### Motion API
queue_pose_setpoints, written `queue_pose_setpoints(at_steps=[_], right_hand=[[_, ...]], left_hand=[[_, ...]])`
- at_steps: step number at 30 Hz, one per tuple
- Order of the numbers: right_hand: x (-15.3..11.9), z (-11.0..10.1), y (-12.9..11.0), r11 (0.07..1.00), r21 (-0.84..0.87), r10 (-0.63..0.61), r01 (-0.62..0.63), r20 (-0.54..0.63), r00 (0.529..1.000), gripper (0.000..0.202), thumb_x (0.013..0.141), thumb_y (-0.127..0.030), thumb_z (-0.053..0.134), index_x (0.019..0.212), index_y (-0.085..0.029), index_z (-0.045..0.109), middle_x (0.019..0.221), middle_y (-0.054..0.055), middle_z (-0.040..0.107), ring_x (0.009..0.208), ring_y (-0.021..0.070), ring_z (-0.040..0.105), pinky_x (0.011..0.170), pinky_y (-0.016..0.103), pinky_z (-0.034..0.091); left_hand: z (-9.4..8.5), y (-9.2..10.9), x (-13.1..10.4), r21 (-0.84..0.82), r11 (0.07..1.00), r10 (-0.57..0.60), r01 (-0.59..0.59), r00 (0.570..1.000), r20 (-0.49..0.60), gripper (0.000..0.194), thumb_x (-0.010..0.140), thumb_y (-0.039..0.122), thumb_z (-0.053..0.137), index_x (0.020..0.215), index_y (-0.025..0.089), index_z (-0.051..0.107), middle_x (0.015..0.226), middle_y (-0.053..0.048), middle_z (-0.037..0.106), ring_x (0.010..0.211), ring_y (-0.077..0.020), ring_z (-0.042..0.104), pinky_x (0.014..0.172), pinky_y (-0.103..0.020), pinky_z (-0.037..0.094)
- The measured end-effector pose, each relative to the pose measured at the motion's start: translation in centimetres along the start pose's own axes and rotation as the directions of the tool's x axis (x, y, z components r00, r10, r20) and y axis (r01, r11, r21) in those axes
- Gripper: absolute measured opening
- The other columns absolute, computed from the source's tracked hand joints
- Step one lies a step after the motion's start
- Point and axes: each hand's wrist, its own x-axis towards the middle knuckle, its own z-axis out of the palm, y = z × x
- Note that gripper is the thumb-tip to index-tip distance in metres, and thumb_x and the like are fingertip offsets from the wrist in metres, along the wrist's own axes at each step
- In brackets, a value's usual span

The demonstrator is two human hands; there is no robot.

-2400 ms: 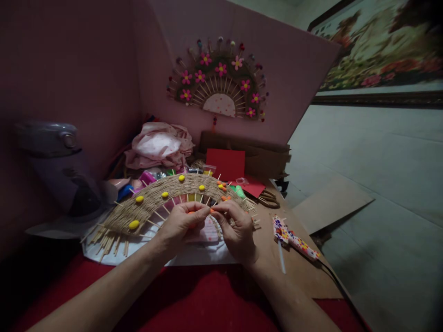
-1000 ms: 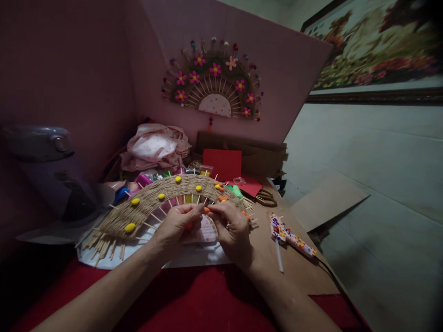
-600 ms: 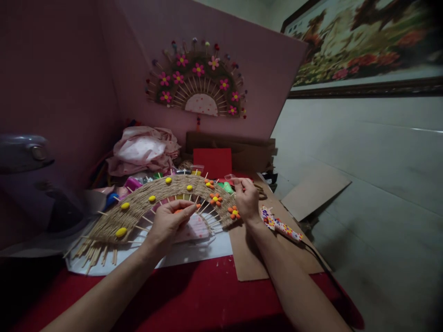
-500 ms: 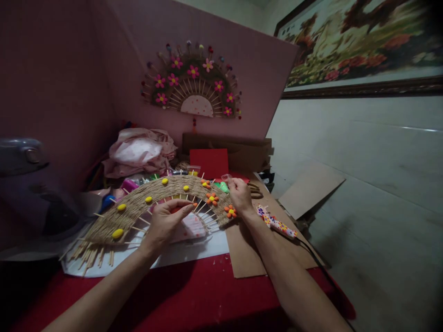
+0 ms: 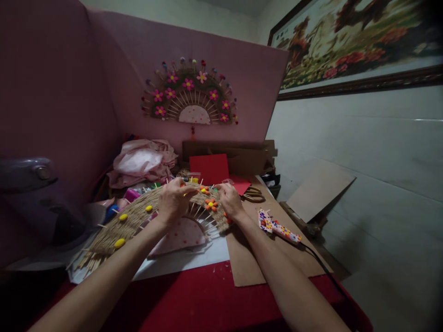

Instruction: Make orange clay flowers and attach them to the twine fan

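A fan-shaped twine arch [image 5: 134, 220] on thin sticks lies on white paper, with yellow ovals along its left half and orange flowers [image 5: 211, 204] on its right. My left hand [image 5: 173, 199] is over the upper middle of the arch, fingers pinched; whatever is between the fingertips is too small to make out. By the arch's upper right edge, my right hand [image 5: 228, 198] has its fingers closed near a bit of clear plastic [image 5: 226, 181]. Below the arch sits a pink dotted half circle [image 5: 185, 235].
A flower-patterned glue gun [image 5: 278, 227] with a black cord rests on brown cardboard [image 5: 245, 263] at the right. Scissors [image 5: 254, 194], red card [image 5: 209, 168] and bunched pink cloth [image 5: 143, 161] lie farther back. A finished fan [image 5: 194, 114] hangs on the pink board.
My left hand has moved up and slightly right, from the arch's inner edge to over its upper middle. My right hand has shifted slightly left and down. The camera view has tilted slightly.
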Motion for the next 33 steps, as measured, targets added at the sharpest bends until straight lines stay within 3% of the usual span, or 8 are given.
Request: queue_pose_setpoints(at_steps=[3, 7, 23, 33], right_hand=[[-0.4, 0.1, 0.1, 1.0, -0.008, -0.005, 0.005, -0.017, 1.0, 0.031, 0.094, -0.031, 0.04, 0.087, -0.016, 0.066, 0.089, 0.008, 0.062, 0.086, 0.0183, 0.054, 0.077, 0.027, 0.037], [-0.6, 0.3, 0.2, 0.998, -0.051, -0.032, 0.03, -0.049, 0.998, 0.032, 0.094, -0.034, 0.041, 0.086, -0.017, 0.066, 0.088, 0.008, 0.061, 0.085, 0.019, 0.052, 0.077, 0.029, 0.037], [-1.1, 0.4, -0.2, 0.986, -0.164, -0.041, 0.041, 0.005, 0.999, 0.034, 0.094, -0.041, 0.039, 0.091, -0.019, 0.065, 0.096, 0.007, 0.061, 0.089, 0.0197, 0.052, 0.078, 0.029, 0.037], [-1.0, 0.4, -0.1, 0.984, -0.171, -0.053, 0.055, 0.018, 0.998, 0.032, 0.094, -0.038, 0.041, 0.086, -0.018, 0.064, 0.094, 0.007, 0.061, 0.089, 0.0195, 0.052, 0.08, 0.029, 0.037]], left_hand=[[0.5, 0.0, 0.4, 0.132, 0.989, 0.071, -0.071, 0.997, 0.008, 0.009, 0.076, 0.031, 0.067, 0.073, 0.03, 0.076, 0.077, -0.005, 0.052, 0.076, -0.0205, 0.047, 0.066, -0.031, 0.026], [0.9, 0.0, 0.8, 0.188, 0.98, 0.062, -0.069, 0.997, 0.043, 0.011, 0.078, 0.034, 0.065, 0.077, 0.033, 0.076, 0.083, -0.006, 0.053, 0.083, -0.0228, 0.047, 0.071, -0.033, 0.026], [1.7, 0.0, 1.2, 0.245, 0.968, 0.022, -0.046, 0.995, 0.099, 0.023, 0.084, 0.044, 0.054, 0.081, 0.036, 0.075, 0.086, -0.006, 0.056, 0.086, -0.023, 0.046, 0.074, -0.036, 0.027], [2.3, 0.1, 1.3, 0.242, 0.97, 0.001, -0.025, 0.995, 0.099, 0.021, 0.081, 0.045, 0.057, 0.08, 0.035, 0.075, 0.087, -0.007, 0.057, 0.087, -0.0242, 0.046, 0.074, -0.036, 0.027]])
